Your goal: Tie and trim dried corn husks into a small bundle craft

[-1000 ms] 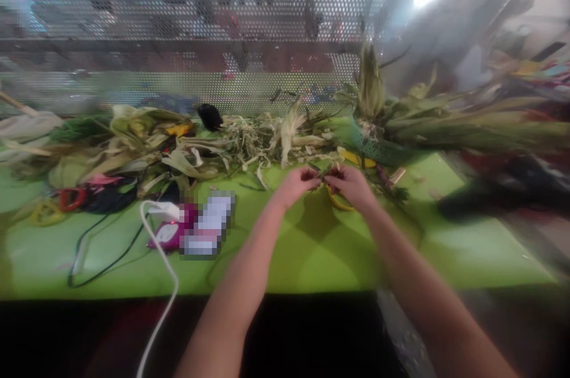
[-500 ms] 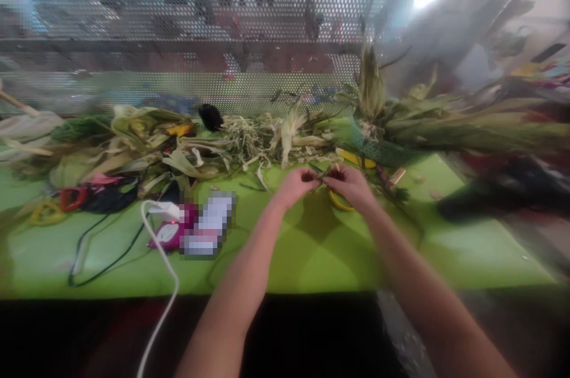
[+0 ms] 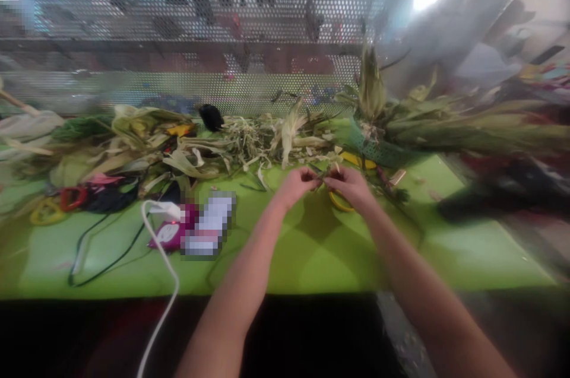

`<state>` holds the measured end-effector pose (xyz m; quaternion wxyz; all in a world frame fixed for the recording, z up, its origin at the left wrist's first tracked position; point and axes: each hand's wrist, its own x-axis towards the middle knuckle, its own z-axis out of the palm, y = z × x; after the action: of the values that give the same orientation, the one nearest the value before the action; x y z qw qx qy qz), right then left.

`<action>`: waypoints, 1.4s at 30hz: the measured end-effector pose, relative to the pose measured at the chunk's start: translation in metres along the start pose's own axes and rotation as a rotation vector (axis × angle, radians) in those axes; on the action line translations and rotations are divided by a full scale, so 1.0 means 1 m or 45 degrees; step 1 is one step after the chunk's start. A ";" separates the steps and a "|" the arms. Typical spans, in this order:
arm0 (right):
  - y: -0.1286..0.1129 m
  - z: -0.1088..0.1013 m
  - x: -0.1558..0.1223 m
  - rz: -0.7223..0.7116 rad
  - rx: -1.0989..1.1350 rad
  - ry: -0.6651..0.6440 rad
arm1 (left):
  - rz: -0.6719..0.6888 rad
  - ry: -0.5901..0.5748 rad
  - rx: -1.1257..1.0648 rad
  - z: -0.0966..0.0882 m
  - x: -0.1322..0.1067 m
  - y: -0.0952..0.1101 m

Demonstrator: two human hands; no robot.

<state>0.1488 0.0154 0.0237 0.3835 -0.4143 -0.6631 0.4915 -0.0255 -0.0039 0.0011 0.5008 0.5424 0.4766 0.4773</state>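
Note:
My left hand [image 3: 296, 185] and my right hand [image 3: 350, 185] are close together above the green table, fingers pinched. Between their fingertips is a small green plant piece [image 3: 321, 176], held by both; its exact kind is too small to make out. Just under my right hand lies a yellow loop [image 3: 341, 202], partly hidden by the fingers. Beyond the hands, a pale dried corn husk [image 3: 288, 133] rests among shredded husk strips [image 3: 249, 137]. A yellow strip-like object [image 3: 358, 159] lies a little past my right hand.
A green basket [image 3: 383, 152] with long corn leaves [image 3: 467, 126] stands at the right rear. On the left are a phone [image 3: 209, 226], a magenta box [image 3: 167, 237], a white cable [image 3: 171, 271], red-handled scissors [image 3: 72, 199] and a husk heap [image 3: 133, 129]. Perforated metal mesh [image 3: 178, 16] rises behind.
Both hands stay almost in the same place, still pinching the small green plant piece, with only slight finger movement. The things on the table have not visibly moved.

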 end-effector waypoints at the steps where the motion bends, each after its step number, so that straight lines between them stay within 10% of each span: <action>1: 0.000 0.000 0.000 0.000 -0.027 0.002 | -0.002 0.005 0.007 0.000 0.000 0.000; 14: 0.007 -0.006 0.000 -0.089 -0.502 0.119 | 0.016 -0.008 0.126 -0.010 -0.003 0.010; 34: 0.011 -0.003 -0.001 -0.085 -0.566 -0.158 | 0.197 0.063 -0.064 -0.004 -0.001 0.008; 42: 0.012 -0.002 -0.002 -0.116 -0.551 -0.074 | -0.007 0.092 -0.212 0.000 -0.003 0.009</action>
<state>0.1533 0.0163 0.0128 0.2882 -0.4423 -0.7820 0.3315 -0.0250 -0.0075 0.0097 0.5279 0.4799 0.4548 0.5331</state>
